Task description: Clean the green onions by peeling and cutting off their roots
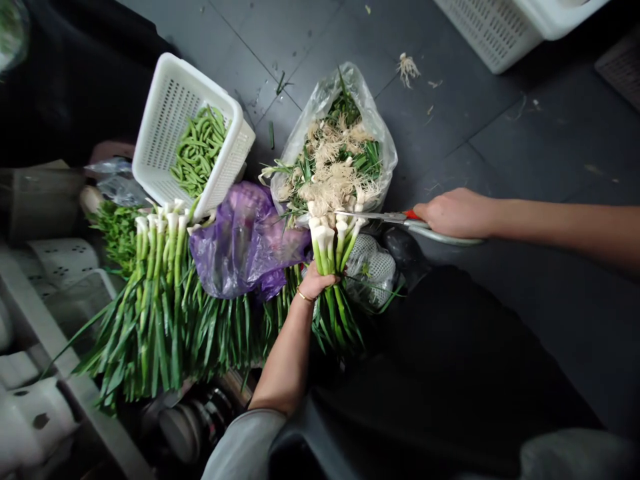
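My left hand (317, 279) is closed round a bunch of green garlic (325, 245), its white bulb ends pointing up and its leaves hanging below the fist. My right hand (453, 212) grips a pair of scissors (390, 217) with red on the handle. The blades point left and lie across the roots at the top of the bunch. Just beyond, a clear plastic bag (387, 147) holds cut roots (335, 173) and green scraps. To the left lies a pile of green garlic (155, 287), partly covered by a purple plastic bag (240, 247).
A white basket (155, 127) with green beans (200, 147) stands tilted at upper left. Leafy greens (115, 233) lie below it. Another white basket (495, 33) is at upper right. A root tuft (407, 70) and small scraps lie on the dark tiled floor (450, 107).
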`<control>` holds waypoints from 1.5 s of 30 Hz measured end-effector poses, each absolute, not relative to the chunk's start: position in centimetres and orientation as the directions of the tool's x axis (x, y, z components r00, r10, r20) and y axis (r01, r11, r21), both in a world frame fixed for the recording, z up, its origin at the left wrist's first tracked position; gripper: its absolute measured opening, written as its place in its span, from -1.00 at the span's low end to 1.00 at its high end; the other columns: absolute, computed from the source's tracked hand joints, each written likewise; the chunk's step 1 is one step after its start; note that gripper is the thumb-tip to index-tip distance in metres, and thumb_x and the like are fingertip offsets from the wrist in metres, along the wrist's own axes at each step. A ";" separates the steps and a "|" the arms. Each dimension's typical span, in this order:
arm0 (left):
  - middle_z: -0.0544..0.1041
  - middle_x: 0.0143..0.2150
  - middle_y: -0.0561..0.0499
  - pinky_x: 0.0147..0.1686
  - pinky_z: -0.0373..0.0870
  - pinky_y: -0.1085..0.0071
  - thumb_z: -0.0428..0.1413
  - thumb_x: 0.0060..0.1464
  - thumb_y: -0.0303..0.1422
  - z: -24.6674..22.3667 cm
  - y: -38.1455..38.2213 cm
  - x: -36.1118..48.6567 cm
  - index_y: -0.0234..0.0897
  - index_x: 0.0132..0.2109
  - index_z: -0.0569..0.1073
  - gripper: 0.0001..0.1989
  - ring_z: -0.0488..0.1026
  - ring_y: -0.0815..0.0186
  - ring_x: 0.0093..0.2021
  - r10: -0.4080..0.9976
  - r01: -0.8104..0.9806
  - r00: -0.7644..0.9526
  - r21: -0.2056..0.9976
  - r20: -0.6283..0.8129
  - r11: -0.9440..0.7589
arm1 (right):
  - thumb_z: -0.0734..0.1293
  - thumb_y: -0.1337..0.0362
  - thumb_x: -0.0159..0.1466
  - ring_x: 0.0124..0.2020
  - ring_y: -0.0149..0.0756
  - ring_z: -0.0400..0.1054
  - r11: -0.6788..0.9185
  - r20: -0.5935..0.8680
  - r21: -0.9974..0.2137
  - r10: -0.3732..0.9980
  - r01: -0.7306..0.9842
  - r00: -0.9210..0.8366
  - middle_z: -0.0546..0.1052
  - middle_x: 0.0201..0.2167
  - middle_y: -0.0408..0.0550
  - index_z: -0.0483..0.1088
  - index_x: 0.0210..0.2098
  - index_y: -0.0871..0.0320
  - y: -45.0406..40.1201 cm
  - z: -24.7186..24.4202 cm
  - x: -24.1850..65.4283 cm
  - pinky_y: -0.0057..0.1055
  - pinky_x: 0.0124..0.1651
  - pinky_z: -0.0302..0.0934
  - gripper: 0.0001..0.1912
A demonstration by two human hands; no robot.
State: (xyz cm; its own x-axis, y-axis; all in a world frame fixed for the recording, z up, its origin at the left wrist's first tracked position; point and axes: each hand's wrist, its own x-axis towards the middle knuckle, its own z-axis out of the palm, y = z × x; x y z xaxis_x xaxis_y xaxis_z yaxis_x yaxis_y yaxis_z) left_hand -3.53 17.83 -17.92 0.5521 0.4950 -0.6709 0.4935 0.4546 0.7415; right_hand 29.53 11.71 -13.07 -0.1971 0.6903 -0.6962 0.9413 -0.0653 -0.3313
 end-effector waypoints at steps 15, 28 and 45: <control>0.57 -0.41 -0.01 -0.33 0.44 0.29 0.25 -0.41 -0.30 -17.2 17.9 -3.3 -0.33 -0.37 0.54 -0.68 0.48 0.21 -0.39 0.310 0.513 0.652 0.703 -0.692 0.492 | 0.20 0.03 0.32 -0.38 -0.21 0.34 0.055 -0.739 -0.383 0.580 0.922 -0.342 0.51 -0.31 0.06 0.36 -0.20 0.13 13.9 -10.1 31.8 -0.25 -0.25 0.07 -0.70; 0.57 -0.39 -0.08 -0.29 0.47 0.24 0.20 -0.32 -0.29 -18.2 17.8 -3.7 -0.34 -0.36 0.54 -0.71 0.51 0.11 -0.28 0.374 0.467 0.656 0.741 -0.656 0.482 | 0.10 0.05 0.32 -0.48 -0.27 0.36 -0.385 -0.615 -0.650 0.773 0.655 -0.156 0.45 -0.50 0.00 0.24 -0.39 0.14 9.7 -13.1 26.3 -0.37 -0.37 0.18 -0.68; 0.56 -0.44 -0.01 -0.33 0.41 0.37 0.22 -0.37 -0.41 -17.1 18.2 -2.8 -0.37 -0.41 0.54 -0.77 0.48 0.28 -0.41 0.688 0.481 0.356 0.755 -0.632 0.445 | 0.12 -0.08 0.29 -0.17 0.01 0.42 -0.118 -0.804 -0.354 0.546 0.928 -0.237 0.50 -0.20 0.14 0.35 -0.26 0.14 12.9 -11.7 31.2 -0.19 -0.21 0.21 -0.58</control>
